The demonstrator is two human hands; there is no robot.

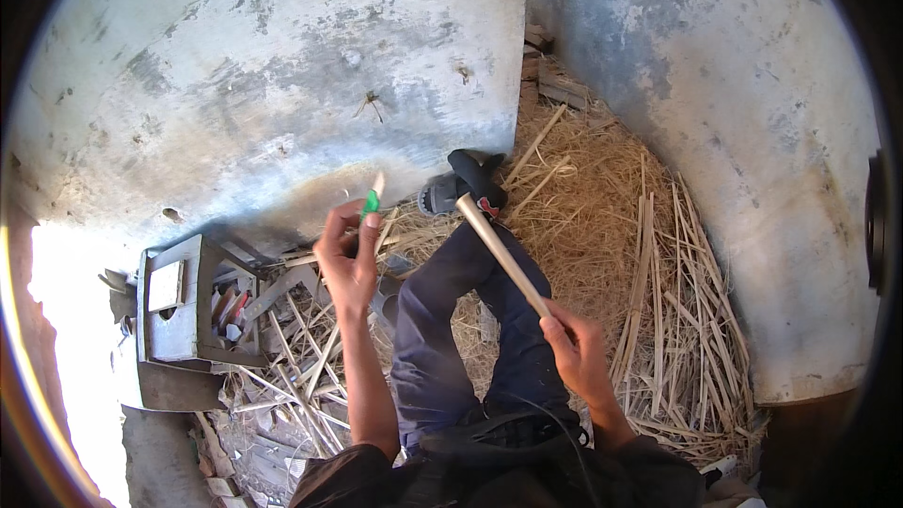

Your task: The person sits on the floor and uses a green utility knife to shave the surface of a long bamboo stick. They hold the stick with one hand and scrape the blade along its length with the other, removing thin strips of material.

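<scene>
"Head camera view, looking down: what is each hand doing?"

"Left hand [350, 259] first: it is raised just left of the dark trousers [428, 357], thumb and fingers pinching a small green thing [370, 204] with a pale, pointed tip. That tip points away from the person. It is too small to tell exactly what it is."

"And the right hand [576, 348]?"

"It is at the right edge of the trousers, curled around the near end of a pale stick [505, 261]. The stick slants across the right trouser leg, its far end near the dark shoes [467, 169] beyond the trousers. I cannot tell whether it touches the cloth."

"Are the two held things close together?"

"They are well apart, one left of the trousers, one across them."

"What lies around?"

"Loose straw [588, 216] spreads right of the trousers, and farther right long split sticks [658, 339] lie in a pile. Left of the trousers, thin strips [306, 404] crisscross; farther left is a grey wooden box [183, 343] with odds and ends inside. A pale, blotchy wall [310, 47] rises beyond the trousers."
</scene>
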